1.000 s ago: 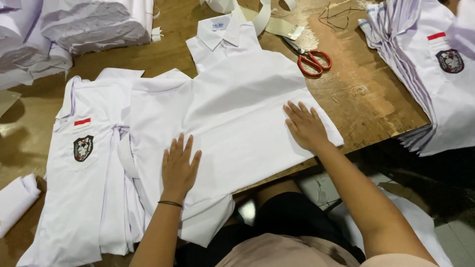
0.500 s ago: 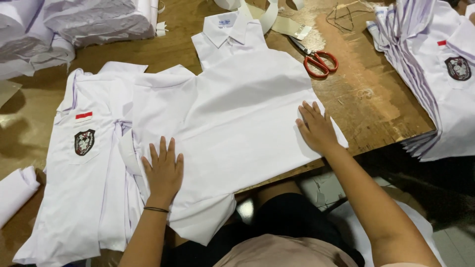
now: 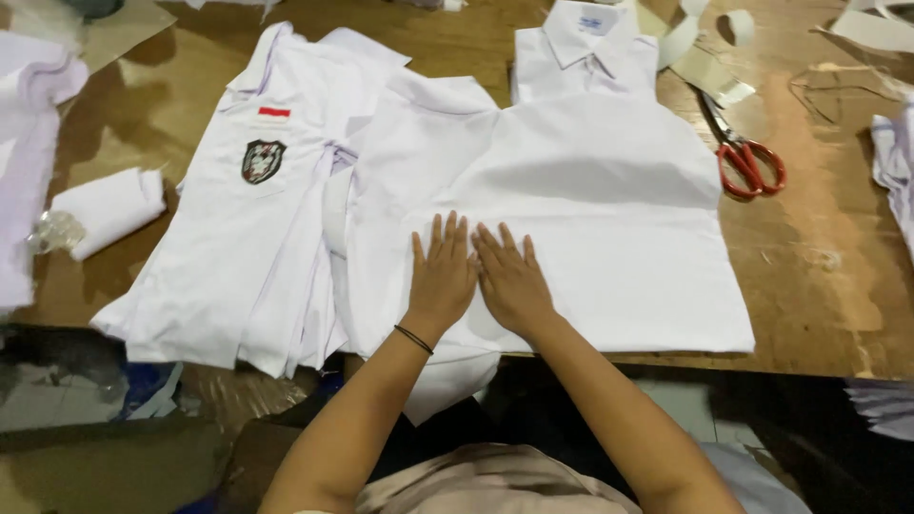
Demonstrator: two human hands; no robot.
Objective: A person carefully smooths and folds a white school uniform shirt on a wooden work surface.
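A white collared shirt (image 3: 609, 190) lies flat on the wooden table (image 3: 819, 286), collar away from me, its hem at the near edge. My left hand (image 3: 443, 271) and my right hand (image 3: 509, 276) rest side by side, palms down and fingers spread, on the shirt's lower left part. A thin black band circles my left wrist. Neither hand holds anything.
To the left lies a pile of white shirts (image 3: 248, 228) with a red-and-white tag and a dark crest. Red-handled scissors (image 3: 747, 162) sit right of the shirt. A folded white cloth (image 3: 109, 209) lies far left, paper strips (image 3: 695, 48) at the back, more white fabric (image 3: 895, 162) at the right edge.
Both hands have slid together toward the shirt's lower left; the right hand came in from the right edge. The view has shifted, so everything sits further right in the picture.
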